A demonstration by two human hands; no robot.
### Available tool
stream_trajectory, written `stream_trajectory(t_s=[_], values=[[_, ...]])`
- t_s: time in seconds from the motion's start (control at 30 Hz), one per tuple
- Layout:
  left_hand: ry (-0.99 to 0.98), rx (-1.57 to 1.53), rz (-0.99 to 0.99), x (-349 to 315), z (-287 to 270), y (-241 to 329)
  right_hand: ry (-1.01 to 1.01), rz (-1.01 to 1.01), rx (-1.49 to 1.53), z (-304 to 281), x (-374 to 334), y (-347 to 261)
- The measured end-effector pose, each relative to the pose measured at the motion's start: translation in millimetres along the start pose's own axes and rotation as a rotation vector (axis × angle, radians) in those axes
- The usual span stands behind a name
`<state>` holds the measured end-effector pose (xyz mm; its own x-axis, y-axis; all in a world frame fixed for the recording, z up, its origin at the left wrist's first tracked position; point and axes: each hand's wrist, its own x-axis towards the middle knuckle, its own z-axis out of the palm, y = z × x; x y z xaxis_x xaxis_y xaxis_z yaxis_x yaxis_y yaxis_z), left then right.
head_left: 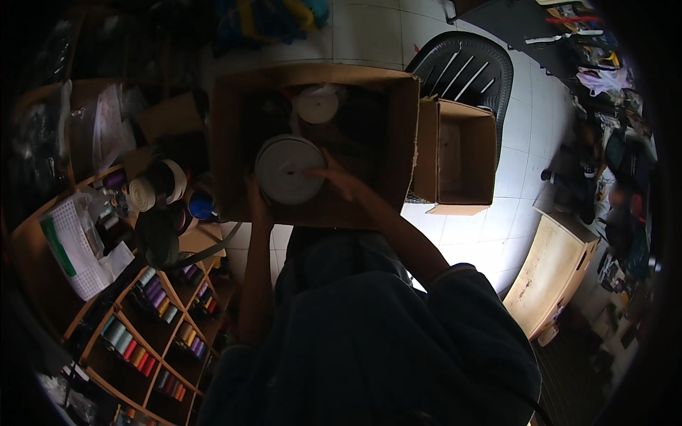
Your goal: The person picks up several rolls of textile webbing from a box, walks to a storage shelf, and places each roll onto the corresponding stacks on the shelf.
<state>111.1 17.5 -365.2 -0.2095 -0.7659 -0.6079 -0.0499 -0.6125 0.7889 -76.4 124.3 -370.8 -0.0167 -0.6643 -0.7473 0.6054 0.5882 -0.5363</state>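
A large cardboard box (316, 71) stands in front of me, its inside dark. In its near part is a white round roll (288, 160), flat face up, with a small dark hole at the centre. My left hand (258, 204) holds the roll's left edge, fingers partly hidden in shadow. From the right, my right hand (341, 181) grips the other edge, one finger lying across the top face toward the hole. A smaller white roll (317, 105) sits farther back in the box, beside dark shapes too dim to name.
Right of the box, a smaller open cardboard box (465, 160) rests on a black plastic chair (462, 67). Wooden shelves (153, 355) with several coloured thread spools (131, 348) stand at left, below rolled webbing (153, 186) and a white basket (78, 248). A wooden cabinet (547, 266) stands right.
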Motion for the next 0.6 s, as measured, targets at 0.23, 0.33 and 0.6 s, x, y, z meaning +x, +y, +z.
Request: stream_trajectory(t_s=[0.23,0.33,0.6], values=[[-0.04,0.5,0.278,-37,28,43,-0.087,-0.08,0.415,12,-11,13],[-0.049,0.388,0.288,-38,17,31,-0.09,-0.077,0.416,19,-15,15],[0.148,0.439,0.263,-67,12,55,-0.043,-0.365,0.129,-8,1,-24]])
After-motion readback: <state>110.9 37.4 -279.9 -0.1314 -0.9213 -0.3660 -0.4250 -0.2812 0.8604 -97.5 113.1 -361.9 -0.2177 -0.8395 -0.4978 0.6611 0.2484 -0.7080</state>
